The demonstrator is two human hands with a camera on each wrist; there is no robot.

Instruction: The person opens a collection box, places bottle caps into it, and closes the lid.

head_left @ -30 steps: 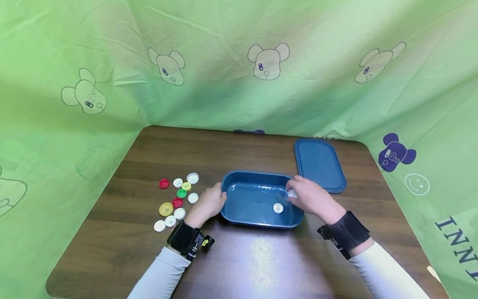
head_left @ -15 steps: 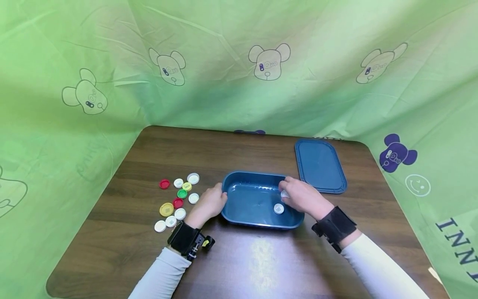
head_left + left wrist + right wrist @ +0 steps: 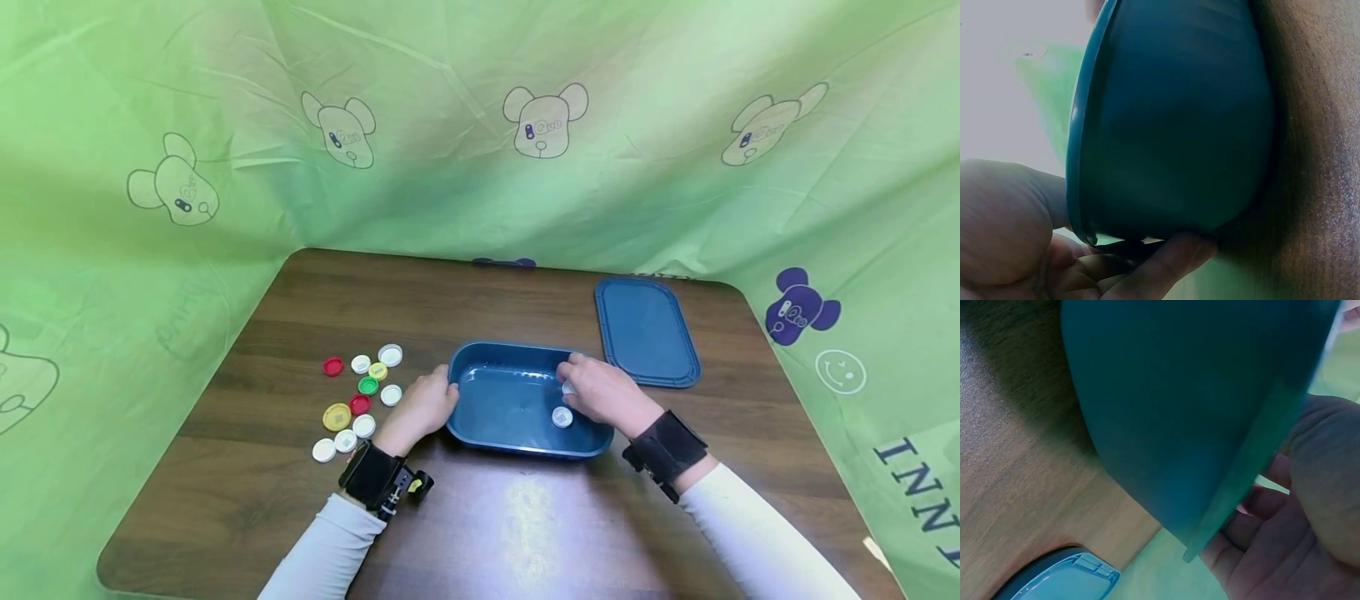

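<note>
Left hand: gripping the left end of a rounded-rectangular blue plastic box; the left wrist view shows fingers against its outer wall.
Right hand: reaching over the right end of the box; fingers appear to pinch a small round white disc – partly covered, with the fingertips hidden in the right wrist view.
Box position: on the brown wood-grain counter, mouth up, between both hands.
Box contents: a second round white disc lies on the box floor, near the right hand.
Loose discs: grouped left of the box – round red discs, a green disc, a yellow disc, a larger gold disc and several white discs.
Flat blue plastic lid: off the box, lying just behind its right end.
Step in hand: judged to be handling the pinched disc inside the braced box; placing or lifting out cannot be told.
Next move: placing would call for a low release; lifting, for a firm pinch clear of the rim – either with the left grip steady.
</note>
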